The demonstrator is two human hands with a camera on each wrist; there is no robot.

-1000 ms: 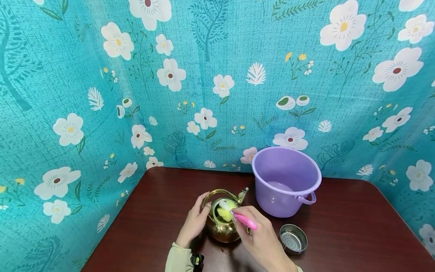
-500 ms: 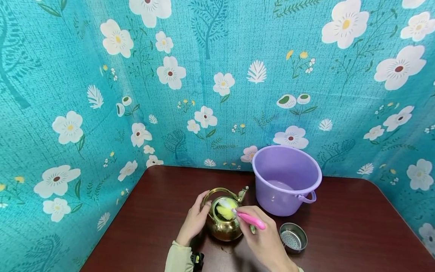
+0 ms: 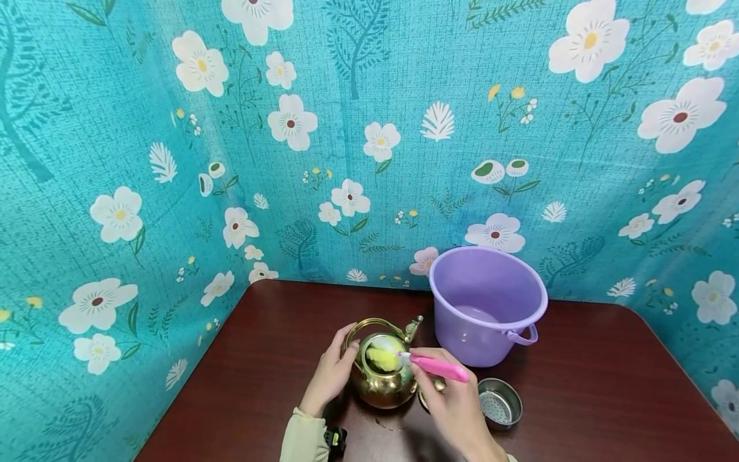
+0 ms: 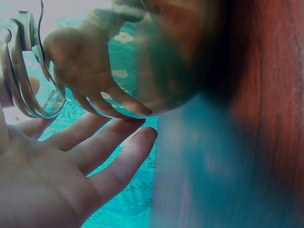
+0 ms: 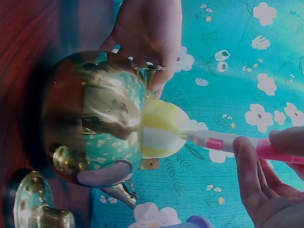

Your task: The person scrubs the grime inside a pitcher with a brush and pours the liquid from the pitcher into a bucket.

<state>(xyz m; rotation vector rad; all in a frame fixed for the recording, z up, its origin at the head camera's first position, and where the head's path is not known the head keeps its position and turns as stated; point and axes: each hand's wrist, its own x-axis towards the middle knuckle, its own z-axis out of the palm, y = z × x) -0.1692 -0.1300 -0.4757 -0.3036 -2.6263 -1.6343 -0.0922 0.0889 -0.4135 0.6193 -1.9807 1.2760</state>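
Observation:
A brass teapot (image 3: 385,389) stands lidless on the table. My left hand (image 3: 333,372) holds it at the left, thumb near the rim and the metal handle (image 3: 375,321). In the left wrist view, several fingertips (image 4: 142,142) of that hand lie against or close to the shiny body. With my right hand (image 3: 450,398) I grip the pink-and-white handle (image 5: 216,142) of a sponge brush. Its yellow and white sponge head (image 5: 164,130) sits in the teapot's mouth, partly inside. The spout (image 3: 413,327) points to the back right.
A purple bucket (image 3: 479,343) stands behind and right of the teapot. A round metal strainer (image 3: 498,405) lies right of my right hand. The brass lid (image 5: 35,199) rests beside the teapot. Floral cloth (image 3: 346,160) hangs behind the dark red table (image 3: 277,333).
My right hand has shifted to the right, swinging the brush handle outward while the sponge stays in the teapot's mouth. More of the lid shows now. The left hand stays on the teapot.

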